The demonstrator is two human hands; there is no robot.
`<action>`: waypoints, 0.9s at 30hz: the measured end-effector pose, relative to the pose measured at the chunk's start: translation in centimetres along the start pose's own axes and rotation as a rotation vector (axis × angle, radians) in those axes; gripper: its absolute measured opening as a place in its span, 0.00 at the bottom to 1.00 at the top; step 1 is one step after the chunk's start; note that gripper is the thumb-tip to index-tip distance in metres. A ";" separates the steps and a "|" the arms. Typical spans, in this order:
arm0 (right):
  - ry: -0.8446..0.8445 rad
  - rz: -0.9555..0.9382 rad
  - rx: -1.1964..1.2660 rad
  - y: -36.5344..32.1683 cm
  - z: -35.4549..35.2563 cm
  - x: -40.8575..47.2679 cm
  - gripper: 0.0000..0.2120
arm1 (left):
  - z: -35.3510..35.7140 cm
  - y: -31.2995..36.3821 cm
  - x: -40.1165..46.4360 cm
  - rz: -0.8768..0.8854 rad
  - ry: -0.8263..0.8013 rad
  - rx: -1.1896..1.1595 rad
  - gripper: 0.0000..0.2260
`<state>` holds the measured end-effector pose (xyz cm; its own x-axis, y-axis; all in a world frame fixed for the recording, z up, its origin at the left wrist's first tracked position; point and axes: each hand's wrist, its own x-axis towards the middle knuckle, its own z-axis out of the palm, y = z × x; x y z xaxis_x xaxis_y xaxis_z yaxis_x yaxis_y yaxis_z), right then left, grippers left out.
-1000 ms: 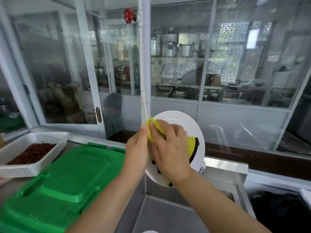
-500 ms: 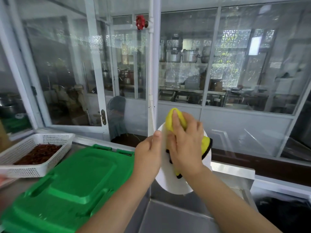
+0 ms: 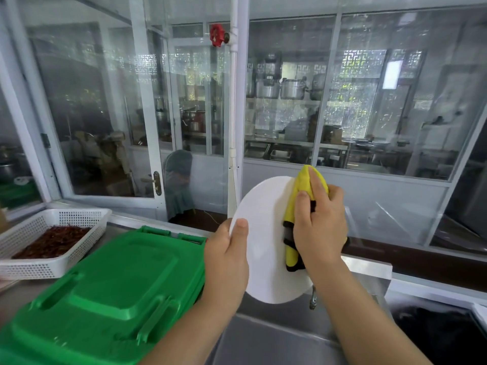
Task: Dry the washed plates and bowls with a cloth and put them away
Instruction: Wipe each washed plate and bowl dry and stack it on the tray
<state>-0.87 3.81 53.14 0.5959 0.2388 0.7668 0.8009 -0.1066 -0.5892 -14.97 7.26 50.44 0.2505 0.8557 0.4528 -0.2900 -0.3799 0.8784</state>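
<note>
Head view: the white plate [image 3: 266, 241] is held upright above the steel sink [image 3: 276, 335], its left rim pinched by the left hand [image 3: 226, 256], thumb on the near face. The right hand [image 3: 320, 227] presses the yellow cloth [image 3: 300, 206] flat against the plate's right side, fingers wrapped over the fabric. Since a second ago the cloth has travelled from the plate's left edge, up over the top and across to the right (a full sweep of the face, it seems). That suggests this side is nearly dry; the back probably still needs wiping before the plate can be stored. The green lid [image 3: 105, 293] lies left of the plate on the tabletop.
</note>
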 end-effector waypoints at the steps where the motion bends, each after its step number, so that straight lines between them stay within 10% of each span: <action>1: 0.001 0.005 -0.001 0.2 -0.3 0.1 0.24 | -0.1 0.1 0.1 -0.045 -0.048 0.000 0.08; 6: -0.021 -0.276 -0.079 0.2 -2.0 1.0 0.23 | -0.8 1.2 3.2 -0.279 -0.300 0.092 0.12; 16: -0.030 -0.758 -0.135 -0.8 -1.3 0.2 0.19 | 0.7 1.2 3.4 -0.025 -0.380 0.259 0.13; 27: 0.174 0.129 0.142 2.0 -1.7 -0.6 0.24 | 1.1 0.9 0.2 0.211 -0.124 0.136 0.09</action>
<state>0.50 1.84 51.89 0.7039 0.0614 0.7077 0.7083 0.0139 -0.7057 -14.16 6.72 51.51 0.3111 0.7063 0.6358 -0.2234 -0.5959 0.7713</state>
